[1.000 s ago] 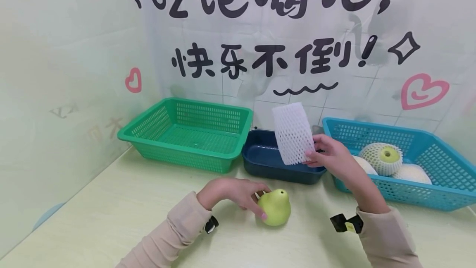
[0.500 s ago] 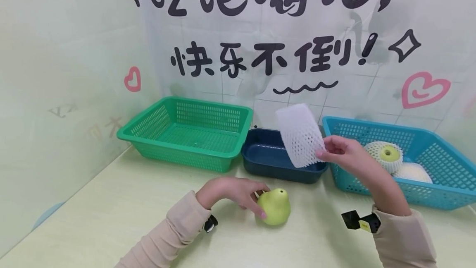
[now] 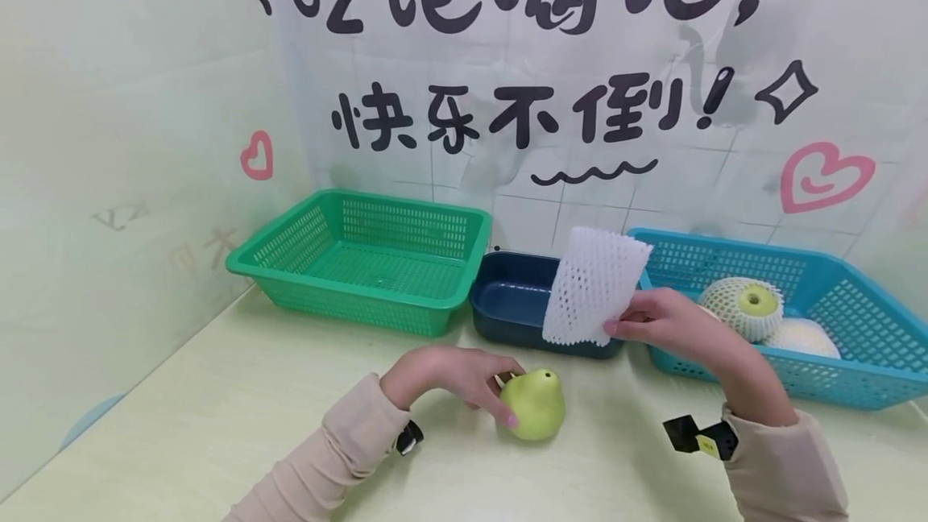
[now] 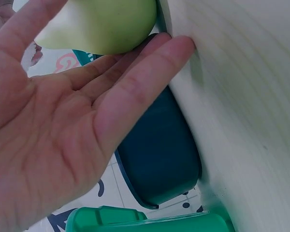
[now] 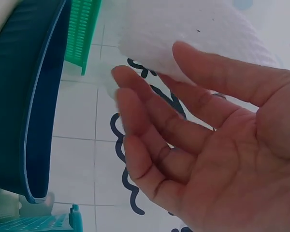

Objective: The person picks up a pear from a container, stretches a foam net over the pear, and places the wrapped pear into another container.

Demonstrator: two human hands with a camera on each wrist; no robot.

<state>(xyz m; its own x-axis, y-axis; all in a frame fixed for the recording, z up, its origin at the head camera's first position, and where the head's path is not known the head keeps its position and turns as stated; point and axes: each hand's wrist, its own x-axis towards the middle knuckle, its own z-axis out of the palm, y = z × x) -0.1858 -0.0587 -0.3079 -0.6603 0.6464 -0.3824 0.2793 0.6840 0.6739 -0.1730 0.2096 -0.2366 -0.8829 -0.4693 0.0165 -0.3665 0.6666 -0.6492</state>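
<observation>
In the head view a pale green pear (image 3: 534,404) stands on the table with its neck upward. My left hand (image 3: 464,377) holds it from the left, thumb at its near side and fingers behind; in the left wrist view the pear (image 4: 111,24) shows past the outstretched fingers. To the right and higher, my right hand (image 3: 670,325) pinches the lower edge of a white foam fruit net (image 3: 596,287), between thumb and index finger. The net hangs in the air before the navy blue bin (image 3: 511,304), covering its right part. My other right fingers (image 5: 150,159) curl loosely.
A green basket (image 3: 435,321) with nothing in it stands at the back left. At the back right, a blue basket (image 3: 870,385) holds several fruits in foam nets (image 3: 743,308). Behind them rises a wall (image 3: 464,176) with printed lettering.
The right hand first moved right, then lowered slightly, and the foam net turned from leaning left to leaning right. The left hand and pear have stayed in place.
</observation>
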